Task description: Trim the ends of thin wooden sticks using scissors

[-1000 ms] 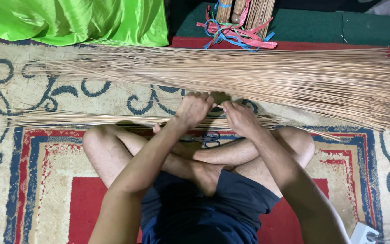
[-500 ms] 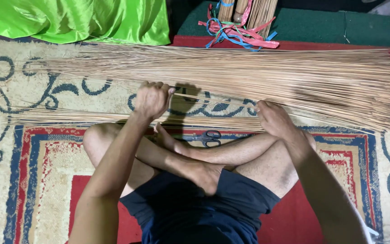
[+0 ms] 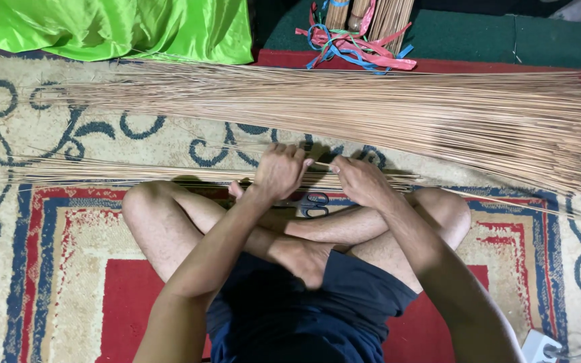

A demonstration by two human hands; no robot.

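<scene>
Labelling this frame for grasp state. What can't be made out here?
Head view only:
- Left hand and right hand are seen from the back; fingers curl under, so the grip on the sticks is hidden.
- Scissors: partly behind hands and shin.
- Big stick pile: tips cut by right edge.
- Bundles with ribbons: cut by top edge.
- White plug: cut by bottom edge.

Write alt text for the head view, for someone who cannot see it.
A person sitting cross-legged on a patterned rug grips a thin stick between left hand and right hand, above a small stick bundle. A large stick pile lies beyond.
</scene>
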